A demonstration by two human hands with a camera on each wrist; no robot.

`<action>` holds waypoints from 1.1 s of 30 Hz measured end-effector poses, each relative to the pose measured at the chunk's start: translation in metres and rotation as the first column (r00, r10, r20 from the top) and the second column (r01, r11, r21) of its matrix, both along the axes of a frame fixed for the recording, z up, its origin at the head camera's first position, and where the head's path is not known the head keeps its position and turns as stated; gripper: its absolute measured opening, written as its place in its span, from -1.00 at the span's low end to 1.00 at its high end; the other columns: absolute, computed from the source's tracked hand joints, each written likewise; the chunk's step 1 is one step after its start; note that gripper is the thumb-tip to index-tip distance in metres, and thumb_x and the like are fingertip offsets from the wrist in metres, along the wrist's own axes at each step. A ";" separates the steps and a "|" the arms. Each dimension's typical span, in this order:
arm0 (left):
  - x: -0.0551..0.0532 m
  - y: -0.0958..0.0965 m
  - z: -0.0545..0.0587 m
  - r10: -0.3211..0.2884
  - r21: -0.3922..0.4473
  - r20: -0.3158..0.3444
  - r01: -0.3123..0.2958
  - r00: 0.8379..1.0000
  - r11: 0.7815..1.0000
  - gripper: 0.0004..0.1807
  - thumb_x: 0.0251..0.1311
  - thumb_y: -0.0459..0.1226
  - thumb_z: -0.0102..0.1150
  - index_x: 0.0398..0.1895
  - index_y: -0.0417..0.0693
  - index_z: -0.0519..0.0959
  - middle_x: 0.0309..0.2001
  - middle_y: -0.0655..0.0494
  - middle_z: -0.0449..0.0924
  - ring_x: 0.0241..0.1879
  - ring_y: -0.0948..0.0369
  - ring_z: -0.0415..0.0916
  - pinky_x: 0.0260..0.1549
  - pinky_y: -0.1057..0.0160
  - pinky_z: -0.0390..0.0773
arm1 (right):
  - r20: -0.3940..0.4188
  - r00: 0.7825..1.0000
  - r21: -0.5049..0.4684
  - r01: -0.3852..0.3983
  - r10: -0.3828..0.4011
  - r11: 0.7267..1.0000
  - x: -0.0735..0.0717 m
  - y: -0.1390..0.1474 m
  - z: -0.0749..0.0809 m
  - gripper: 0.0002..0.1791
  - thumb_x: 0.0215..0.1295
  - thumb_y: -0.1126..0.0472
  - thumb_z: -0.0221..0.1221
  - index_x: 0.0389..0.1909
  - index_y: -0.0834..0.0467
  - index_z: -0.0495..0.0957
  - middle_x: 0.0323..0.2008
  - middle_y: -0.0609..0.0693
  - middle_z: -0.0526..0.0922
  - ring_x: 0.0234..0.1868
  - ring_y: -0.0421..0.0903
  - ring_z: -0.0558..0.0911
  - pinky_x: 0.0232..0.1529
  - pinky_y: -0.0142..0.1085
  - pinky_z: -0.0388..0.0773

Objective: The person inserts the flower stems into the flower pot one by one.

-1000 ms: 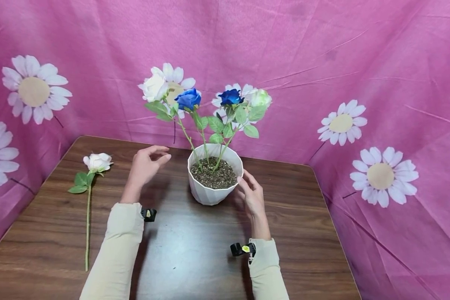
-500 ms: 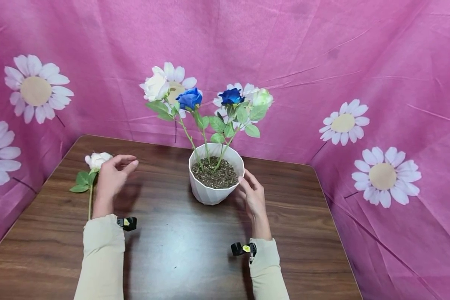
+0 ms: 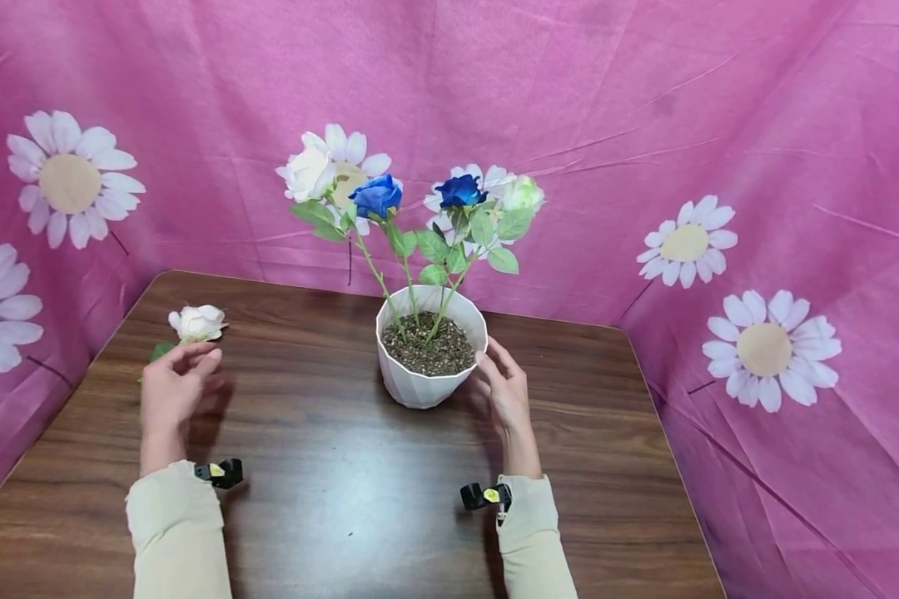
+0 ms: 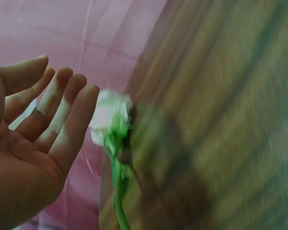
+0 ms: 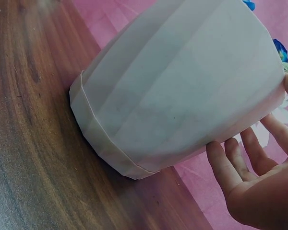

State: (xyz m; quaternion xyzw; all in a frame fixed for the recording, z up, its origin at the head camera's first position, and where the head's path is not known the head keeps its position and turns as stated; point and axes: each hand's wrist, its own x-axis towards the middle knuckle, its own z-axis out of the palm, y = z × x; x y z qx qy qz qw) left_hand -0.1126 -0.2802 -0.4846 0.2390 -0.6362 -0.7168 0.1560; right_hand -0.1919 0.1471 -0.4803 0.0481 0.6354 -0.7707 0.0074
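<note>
My left hand (image 3: 171, 399) is over the stem of a loose white artificial rose (image 3: 197, 322) lying on the table's left side. Its fingers are loosely bent with nothing between them; in the left wrist view the rose (image 4: 116, 117) shows just beyond the fingertips. A white faceted flower pot (image 3: 419, 389) filled with soil (image 3: 430, 349) stands upright near the back. My right hand (image 3: 504, 387) holds the pot's right side, thumb at the rim and fingertips against the wall. In the pot stand a white rose (image 3: 307, 173), two blue roses (image 3: 377, 198) and a pale green rose (image 3: 523, 195).
The brown wooden table (image 3: 330, 516) ends at the back against a pink cloth (image 3: 569, 83) printed with white daisies. The cloth also hangs along both sides. A black wrist strap (image 3: 221, 472) is on the left sleeve, and another (image 3: 487, 497) on the right.
My left hand has moved left and toward me, from beside the pot to over the loose rose's stem. The right hand has stayed at the pot.
</note>
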 end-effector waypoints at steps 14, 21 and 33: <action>0.045 -0.044 -0.020 0.094 0.195 0.157 -0.124 0.983 0.973 -0.65 0.39 -0.40 0.17 -0.50 0.22 0.69 -0.56 0.37 0.68 -0.54 0.44 0.63 -0.58 0.46 0.66 | -0.024 1.000 0.008 -0.008 0.008 1.000 0.000 -0.004 0.004 -0.48 0.44 0.32 0.16 0.38 0.35 0.39 0.26 0.35 0.46 -0.06 -0.08 0.66 0.01 -0.24 0.69; 0.048 -0.046 -0.025 -0.060 -0.122 0.338 0.107 0.939 0.987 -0.71 0.40 -0.26 0.18 -0.44 0.39 0.61 -0.50 0.54 0.55 -0.50 0.53 0.54 -0.51 0.46 0.66 | -0.011 1.000 0.019 0.004 -0.004 1.000 0.001 -0.002 0.002 -0.47 0.44 0.31 0.16 0.38 0.34 0.39 0.27 0.33 0.46 -0.01 0.00 0.64 0.01 -0.22 0.69; 0.041 -0.041 -0.031 -0.083 -0.236 0.459 0.211 0.884 0.949 -0.44 0.34 -0.20 0.25 0.20 -0.48 0.40 -0.55 0.64 0.48 -0.54 0.44 0.50 -0.54 0.40 0.62 | -0.002 1.000 0.045 0.009 -0.009 0.999 0.002 -0.002 0.004 -0.47 0.44 0.29 0.16 0.38 0.32 0.40 0.29 0.31 0.46 0.04 0.01 0.62 0.11 -0.10 0.65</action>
